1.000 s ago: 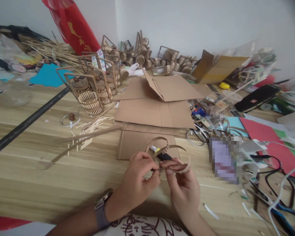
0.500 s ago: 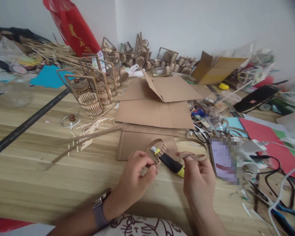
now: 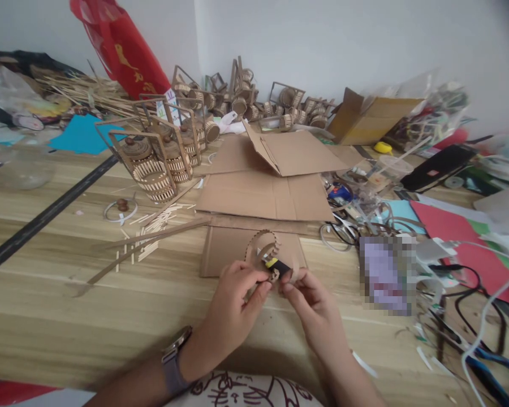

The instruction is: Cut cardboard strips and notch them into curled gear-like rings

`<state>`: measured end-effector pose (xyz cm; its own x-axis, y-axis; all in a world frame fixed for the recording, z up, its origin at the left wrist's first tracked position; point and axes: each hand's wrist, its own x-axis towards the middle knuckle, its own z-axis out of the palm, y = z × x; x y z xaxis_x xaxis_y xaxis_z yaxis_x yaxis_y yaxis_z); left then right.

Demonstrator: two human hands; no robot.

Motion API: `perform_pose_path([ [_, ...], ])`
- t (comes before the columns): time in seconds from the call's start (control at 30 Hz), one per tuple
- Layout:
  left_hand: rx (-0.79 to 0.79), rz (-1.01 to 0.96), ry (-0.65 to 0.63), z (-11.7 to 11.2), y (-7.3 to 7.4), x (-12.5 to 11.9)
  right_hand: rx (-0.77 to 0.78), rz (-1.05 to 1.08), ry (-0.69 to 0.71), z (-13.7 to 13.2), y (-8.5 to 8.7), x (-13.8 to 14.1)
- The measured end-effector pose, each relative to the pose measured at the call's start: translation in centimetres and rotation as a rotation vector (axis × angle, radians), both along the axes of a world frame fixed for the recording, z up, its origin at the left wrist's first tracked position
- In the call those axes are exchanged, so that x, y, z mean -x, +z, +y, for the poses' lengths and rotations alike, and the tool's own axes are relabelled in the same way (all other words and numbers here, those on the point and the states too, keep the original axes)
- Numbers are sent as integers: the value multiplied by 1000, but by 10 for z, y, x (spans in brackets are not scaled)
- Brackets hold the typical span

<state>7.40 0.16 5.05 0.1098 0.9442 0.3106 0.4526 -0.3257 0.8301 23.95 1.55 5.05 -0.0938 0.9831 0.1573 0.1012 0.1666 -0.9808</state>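
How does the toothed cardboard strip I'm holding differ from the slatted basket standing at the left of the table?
The toothed strip is one thin open curl, pinched by the left hand; the slatted basket is a closed round barrel. The strip is held above the table; the basket stands on it. Both are brown.

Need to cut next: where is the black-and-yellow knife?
Head view, lower centre: the knife lies on the cardboard sheet, just beyond the left hand and right hand, beside the toothed strip.
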Motion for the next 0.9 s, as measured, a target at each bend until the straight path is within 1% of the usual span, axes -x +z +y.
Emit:
perform_pose_path([
  [0.07,-41,42,-13,1,-1,-1,21,-3,36,0,1,2],
  [0.13,-87,67,-26,1,-1,-1,16,-38,39,1,1,3],
  [0.2,-131,97,-38,2,3,0,-14,-87,28,3,0,2],
  [0.27,-176,144,-52,2,10,5,-55,-137,22,4,2,-2],
  [0.37,-278,244,-20,4,24,25,-69,-212,44,4,9,-9],
  [0.43,-350,322,76,6,32,46,-61,-257,49,4,15,-16],
  [0.5,-343,422,158,9,35,72,-76,-314,36,7,22,-23],
  [0.57,-317,516,248,14,30,98,-134,-402,6,12,28,-33],
  [0.67,-209,665,319,19,12,131,-319,-598,-70,27,39,-54],
  [0.73,-121,765,360,21,-1,146,-456,-761,-149,43,47,-73],
  [0.8,-87,825,380,22,-13,156,-535,-910,-264,64,57,-93],
  [0.9,-67,886,401,21,-20,159,-462,-1139,-449,100,69,-123],
])
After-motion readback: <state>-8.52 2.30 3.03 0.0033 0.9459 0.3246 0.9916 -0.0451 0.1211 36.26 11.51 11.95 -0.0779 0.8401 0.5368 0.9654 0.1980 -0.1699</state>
